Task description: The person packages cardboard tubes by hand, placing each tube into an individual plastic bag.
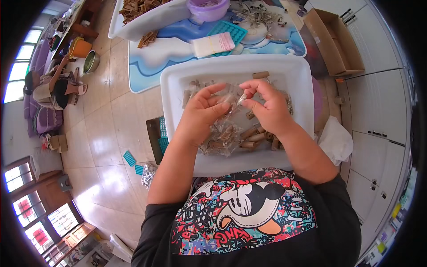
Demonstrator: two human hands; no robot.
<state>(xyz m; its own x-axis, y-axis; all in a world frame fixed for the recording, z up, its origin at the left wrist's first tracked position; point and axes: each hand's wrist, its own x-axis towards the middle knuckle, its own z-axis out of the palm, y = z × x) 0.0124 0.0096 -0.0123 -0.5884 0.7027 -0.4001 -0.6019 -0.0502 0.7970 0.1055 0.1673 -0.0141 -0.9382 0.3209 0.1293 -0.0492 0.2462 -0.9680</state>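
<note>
My left hand point(203, 113) is closed on a thin clear plastic bag point(230, 99), with its thumb and fingertips at the film. Close beside it, my right hand point(269, 107) pinches a small silvery metal piece point(242, 99) between thumb and fingers; its exact kind is too small to make out. Both hands hover over a white plastic tub point(169, 82). Inside the tub, short brown tubes point(253, 135) lie in a loose heap below my hands. Clear bags with brown pieces in them point(220, 140) lie left of that heap. Another brown tube point(260, 74) rests near the far wall.
Beyond the tub, a blue patterned table point(147, 66) bears a white bin of brown pieces point(116, 26), a purple basin point(208, 11), a white packet point(213, 44) and small metal parts point(262, 20). A cardboard box point(331, 42) stands right. A person point(53, 89) sits far left.
</note>
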